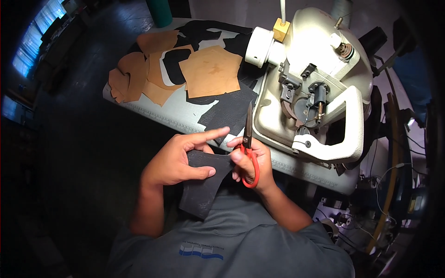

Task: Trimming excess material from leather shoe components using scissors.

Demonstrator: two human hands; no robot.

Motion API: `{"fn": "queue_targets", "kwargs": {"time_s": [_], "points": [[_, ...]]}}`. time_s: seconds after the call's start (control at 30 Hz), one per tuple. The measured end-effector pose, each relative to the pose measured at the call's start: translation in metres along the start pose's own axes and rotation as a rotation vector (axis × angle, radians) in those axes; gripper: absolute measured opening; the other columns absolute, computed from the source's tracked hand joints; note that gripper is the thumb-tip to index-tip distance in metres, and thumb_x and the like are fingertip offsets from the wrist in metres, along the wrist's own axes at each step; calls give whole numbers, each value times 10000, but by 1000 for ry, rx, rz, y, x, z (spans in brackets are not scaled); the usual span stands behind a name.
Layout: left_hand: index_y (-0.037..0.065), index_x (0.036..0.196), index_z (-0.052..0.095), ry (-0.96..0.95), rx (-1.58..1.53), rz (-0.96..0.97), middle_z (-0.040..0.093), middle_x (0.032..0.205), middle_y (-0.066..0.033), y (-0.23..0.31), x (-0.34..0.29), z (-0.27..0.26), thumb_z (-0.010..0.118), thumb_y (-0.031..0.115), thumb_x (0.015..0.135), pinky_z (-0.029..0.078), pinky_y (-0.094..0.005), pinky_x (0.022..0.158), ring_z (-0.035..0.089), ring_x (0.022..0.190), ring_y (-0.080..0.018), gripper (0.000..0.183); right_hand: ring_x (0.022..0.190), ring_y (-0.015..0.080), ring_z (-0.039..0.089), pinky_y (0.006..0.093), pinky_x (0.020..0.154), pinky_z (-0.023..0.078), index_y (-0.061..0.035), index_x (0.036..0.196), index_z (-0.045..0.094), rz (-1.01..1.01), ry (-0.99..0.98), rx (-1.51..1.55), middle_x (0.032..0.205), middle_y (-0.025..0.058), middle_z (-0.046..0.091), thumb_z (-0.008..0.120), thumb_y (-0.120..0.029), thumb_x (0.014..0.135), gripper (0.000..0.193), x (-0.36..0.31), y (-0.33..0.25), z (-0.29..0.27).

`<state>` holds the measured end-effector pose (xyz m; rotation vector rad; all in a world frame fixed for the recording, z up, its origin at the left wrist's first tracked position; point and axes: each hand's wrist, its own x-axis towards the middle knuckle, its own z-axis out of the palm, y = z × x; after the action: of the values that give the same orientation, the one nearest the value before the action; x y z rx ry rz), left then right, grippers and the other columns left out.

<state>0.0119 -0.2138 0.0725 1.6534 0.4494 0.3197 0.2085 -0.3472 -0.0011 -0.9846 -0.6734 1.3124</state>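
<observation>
A dark grey leather piece [202, 191] hangs in front of my shirt, its upper edge near the table. My left hand [172, 160] grips it, thumb lying on the near face and the other fingers mostly behind; the index finger stretches out to the right. In my right hand [257, 162] is a pair of scissors [249, 143] with red handles, blades closed together and pointing up and away. The right thumb and fingers also come up against the leather's upper right corner; whether they pinch it I cannot tell.
A cream-coloured sewing machine [315, 88] stands on the right of the white table [162, 119]. Tan leather pieces [211, 72] and black leather pieces [227, 111] lie heaped left of it. A green cylinder [159, 11] rises at the far edge. Cables [387, 185] hang at the right.
</observation>
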Motion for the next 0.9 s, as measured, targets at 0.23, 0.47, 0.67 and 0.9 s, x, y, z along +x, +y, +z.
{"fn": "queue_targets", "kwargs": {"time_s": [0.23, 0.47, 0.67, 0.9], "points": [[3, 1608, 420, 148, -396, -63, 761, 1104, -112, -27, 1, -17, 760, 44, 953, 547, -266, 941, 709, 994, -118, 739, 601, 104, 677, 235, 513, 554, -39, 1058, 616, 10, 33, 37, 820, 38, 669, 743, -46, 975, 151, 5, -8, 9], [-23, 1528, 468, 208, -771, 146, 559, 1461, -151, -105, -7, 51, 764, -22, 871, 416, -374, 1159, 517, 1364, -207, 721, 791, 227, 783, 331, 694, 663, -8, 1159, 571, -171, 149, 140, 893, 114, 709, 686, 18, 1004, 195, 4, 1, 23], [16, 1130, 687, 744, -617, 94, 701, 994, -22, -46, 10, 71, 747, 75, 1010, 537, -251, 713, 637, 820, -91, 146, 846, 215, 784, 322, 747, 660, 23, 1177, 586, -222, 130, 61, 929, 130, 732, 691, 25, 1003, 203, 3, 15, 33], [-4, 1169, 687, 716, -457, 217, 719, 1060, -67, -24, 17, 37, 771, -20, 950, 605, -278, 726, 706, 908, -140, 235, 658, 56, 614, 211, 591, 483, -11, 1247, 619, -171, 16, -35, 854, 40, 698, 728, -114, 1019, 273, -5, 23, 8]]}}
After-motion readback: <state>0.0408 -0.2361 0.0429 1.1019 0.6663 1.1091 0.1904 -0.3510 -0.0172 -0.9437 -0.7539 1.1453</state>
